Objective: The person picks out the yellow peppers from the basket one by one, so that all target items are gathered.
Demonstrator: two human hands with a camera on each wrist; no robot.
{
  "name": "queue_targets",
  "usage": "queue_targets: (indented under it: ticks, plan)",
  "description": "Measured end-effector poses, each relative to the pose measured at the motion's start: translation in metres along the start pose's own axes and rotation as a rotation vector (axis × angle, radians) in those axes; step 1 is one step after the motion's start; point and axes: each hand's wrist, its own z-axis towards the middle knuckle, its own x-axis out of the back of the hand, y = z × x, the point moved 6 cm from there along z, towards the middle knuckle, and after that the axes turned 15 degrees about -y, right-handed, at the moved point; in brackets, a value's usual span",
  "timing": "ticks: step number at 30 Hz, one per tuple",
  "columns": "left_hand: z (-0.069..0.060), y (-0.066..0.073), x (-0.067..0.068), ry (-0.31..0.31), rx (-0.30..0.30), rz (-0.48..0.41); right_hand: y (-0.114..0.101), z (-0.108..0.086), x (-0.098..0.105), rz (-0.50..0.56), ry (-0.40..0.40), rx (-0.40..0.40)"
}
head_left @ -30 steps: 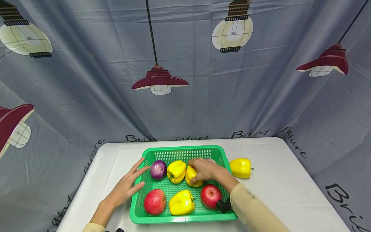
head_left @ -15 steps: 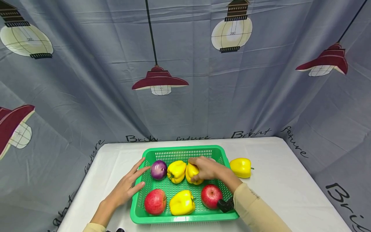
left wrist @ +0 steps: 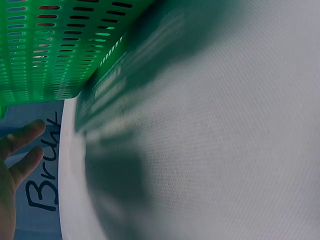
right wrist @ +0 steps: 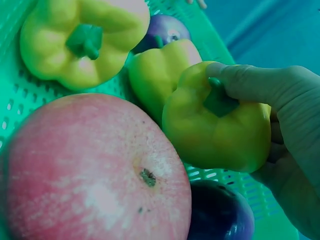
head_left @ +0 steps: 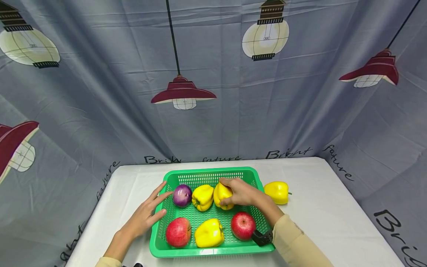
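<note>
In the head view a green basket [head_left: 186, 253] holds fruit and vegetables. My right hand [head_left: 241, 191] grips a yellow pepper [head_left: 221, 195] in its back row; the right wrist view shows the thumb on top of that pepper [right wrist: 215, 130], beside its green stem, with fingers round the far side. Left of it sit another yellow pepper [head_left: 202, 197] and a purple round vegetable [head_left: 182, 195]. My left hand [head_left: 143, 217] has its fingers spread at the basket's left rim; in the left wrist view two fingers show near the basket wall [left wrist: 50, 55].
At the basket's front are a red apple [head_left: 178, 232], a yellow pepper [head_left: 209, 233] and another red apple [head_left: 243, 226]. A dark purple vegetable [right wrist: 220, 212] lies below the gripped pepper in the right wrist view. Another yellow pepper [head_left: 277, 193] rests on the white table [head_left: 320, 207], right of the basket.
My right hand has shifted slightly right, and the pepper in it has risen and tipped a little, showing more of its surface. The left hand has stayed in place.
</note>
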Motion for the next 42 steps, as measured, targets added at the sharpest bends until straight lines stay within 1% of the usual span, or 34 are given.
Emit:
queue_targets:
  ticks: [5,9,14,17,20,23,27,29,32,38,42]
  plan:
    - [0.0,0.0,0.0,0.002,-0.002,-0.001,-0.003,-0.006,0.003,0.03,0.044,0.022]
    - [0.0,0.0,0.001,0.002,-0.004,-0.004,-0.006,-0.011,0.009,0.055,0.096,0.046]
    - [0.0,0.001,0.001,0.002,-0.005,-0.007,-0.012,-0.019,0.02,0.087,0.175,0.055]
    - [0.0,0.0,0.0,0.003,-0.006,-0.004,-0.015,-0.027,0.025,0.112,0.237,0.053]
    - [0.0,0.0,-0.001,0.002,-0.007,-0.004,-0.014,-0.035,0.029,0.187,0.298,0.07]
    - [0.0,0.001,0.0,0.002,-0.006,-0.004,-0.013,-0.042,0.029,0.316,0.341,0.116]
    - [0.0,0.002,0.001,0.002,-0.006,-0.007,-0.007,-0.048,0.026,0.475,0.368,0.146]
    - [0.0,0.002,0.001,0.002,-0.007,-0.009,-0.005,-0.05,0.024,0.518,0.375,0.136]
    - [0.001,0.002,0.001,0.002,-0.008,-0.01,-0.002,-0.055,0.022,0.548,0.384,0.118]
    - [0.0,0.002,0.001,0.002,-0.009,-0.008,-0.001,-0.067,0.023,0.535,0.417,0.098]
    - [0.0,0.001,0.0,0.002,-0.003,-0.013,-0.002,-0.074,0.024,0.527,0.455,0.129]
